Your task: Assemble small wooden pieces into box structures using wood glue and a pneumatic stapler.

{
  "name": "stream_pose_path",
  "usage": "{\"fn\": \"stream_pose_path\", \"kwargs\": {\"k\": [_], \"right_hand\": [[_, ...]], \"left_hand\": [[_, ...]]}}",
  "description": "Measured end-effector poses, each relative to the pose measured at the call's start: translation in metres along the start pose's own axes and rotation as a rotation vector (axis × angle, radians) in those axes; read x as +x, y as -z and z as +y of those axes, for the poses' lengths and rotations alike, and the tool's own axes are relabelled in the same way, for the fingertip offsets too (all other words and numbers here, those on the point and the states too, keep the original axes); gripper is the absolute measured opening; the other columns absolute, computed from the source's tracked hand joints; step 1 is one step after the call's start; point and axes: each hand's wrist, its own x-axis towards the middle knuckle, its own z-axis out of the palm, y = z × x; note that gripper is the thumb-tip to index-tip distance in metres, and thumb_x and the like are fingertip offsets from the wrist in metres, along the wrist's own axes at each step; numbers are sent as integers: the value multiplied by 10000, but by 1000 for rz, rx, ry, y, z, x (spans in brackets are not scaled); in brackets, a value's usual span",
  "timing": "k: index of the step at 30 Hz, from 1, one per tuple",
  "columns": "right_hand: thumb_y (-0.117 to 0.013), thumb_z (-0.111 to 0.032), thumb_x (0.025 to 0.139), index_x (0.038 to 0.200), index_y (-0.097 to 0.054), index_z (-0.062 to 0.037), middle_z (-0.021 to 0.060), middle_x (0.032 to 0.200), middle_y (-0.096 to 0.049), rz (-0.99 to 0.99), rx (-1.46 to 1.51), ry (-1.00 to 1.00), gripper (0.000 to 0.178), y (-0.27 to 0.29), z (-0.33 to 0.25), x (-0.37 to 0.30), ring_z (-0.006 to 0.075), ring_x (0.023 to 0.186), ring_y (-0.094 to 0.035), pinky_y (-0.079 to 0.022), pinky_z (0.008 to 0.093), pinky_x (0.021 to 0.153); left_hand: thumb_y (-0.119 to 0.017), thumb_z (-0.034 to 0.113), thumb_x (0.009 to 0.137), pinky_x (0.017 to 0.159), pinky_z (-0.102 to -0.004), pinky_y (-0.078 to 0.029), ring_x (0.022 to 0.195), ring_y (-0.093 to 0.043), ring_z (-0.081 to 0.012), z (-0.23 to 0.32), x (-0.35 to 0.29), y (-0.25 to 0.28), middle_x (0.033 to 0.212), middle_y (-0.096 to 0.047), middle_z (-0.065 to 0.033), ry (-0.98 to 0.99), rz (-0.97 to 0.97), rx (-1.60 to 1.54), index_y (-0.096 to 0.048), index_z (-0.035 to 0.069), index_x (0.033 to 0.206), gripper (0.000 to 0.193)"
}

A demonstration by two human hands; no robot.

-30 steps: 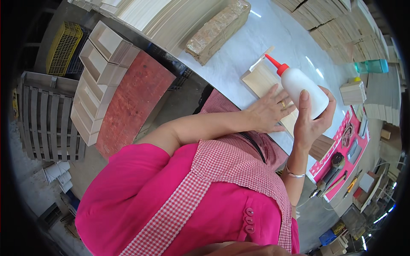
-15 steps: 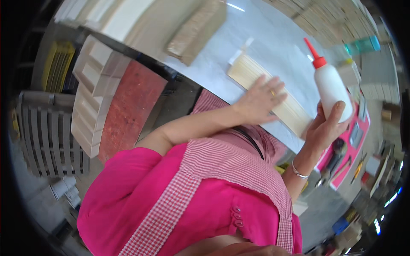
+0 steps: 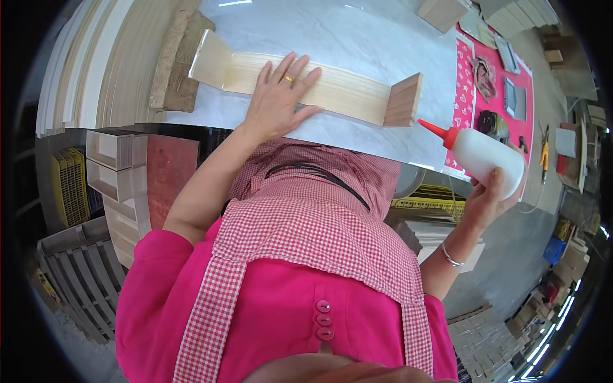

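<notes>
Across the table lies a long pale wooden board (image 3: 348, 92) with a short upright panel at each end. The left end panel (image 3: 212, 59) is light, with a pale strip on its outer edge; the right end panel (image 3: 403, 102) is browner. My left hand (image 3: 276, 102), wearing a ring, rests with fingers spread on the board, left of its middle. In my right hand (image 3: 491, 199) is a white squeeze bottle (image 3: 484, 159), tipped sideways. Its red nozzle (image 3: 434, 129) points left, its tip close to the lower corner of the right end panel.
A brown block (image 3: 182, 67) and stacked pale boards (image 3: 96, 67) stand on the left. A pink patterned mat (image 3: 463, 105) with tools and a cloth lies right. Near the far edge sits a wooden box (image 3: 444, 13). Box-like frames (image 3: 118, 166) stand below the table's left side.
The view has turned and sharpened. The bottle has tipped from nozzle-up to nozzle-left, near the right end panel. My right hand is now apart from the board; my left hand stays on it.
</notes>
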Motion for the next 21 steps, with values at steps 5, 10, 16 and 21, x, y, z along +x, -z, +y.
{"fn": "stream_pose_path", "kwargs": {"k": [5, 10, 16, 21], "right_hand": [[-775, -394, 837, 1245, -541, 20, 111, 1110, -595, 1, -51, 37, 626, -7, 7, 2, 184, 927, -623, -538, 286, 745], [-788, -347, 845, 1232, -547, 17, 100, 1103, -600, -26, -41, 51, 584, -15, 8, 7, 169, 942, -607, -514, 293, 811], [-792, -233, 854, 1215, -555, 16, 87, 1085, -610, 9, -119, 222, 498, -30, 15, 27, 165, 953, -602, -507, 291, 830], [-797, -200, 849, 1207, -555, 18, 87, 1086, -608, 38, -142, 197, 484, -42, 22, 42, 162, 969, -598, -503, 289, 842]], "left_hand": [[-590, 525, 919, 1187, -550, -190, 1483, -246, -311, 0, 0, -2, 1580, -332, -95, 0, 2, 26, -419, 212, 1504, 685], [-589, 524, 918, 1192, -543, -176, 1488, -237, -305, 1, 0, 1, 1588, -320, -94, 19, -16, 38, -417, 215, 1506, 687], [-595, 518, 913, 1196, -536, -168, 1492, -227, -303, 3, 0, 4, 1593, -311, -90, 28, -35, 26, -415, 217, 1509, 692], [-590, 533, 914, 1189, -547, -178, 1485, -242, -310, 4, -2, 5, 1575, -338, -103, 24, -30, 16, -438, 206, 1491, 681]]}}
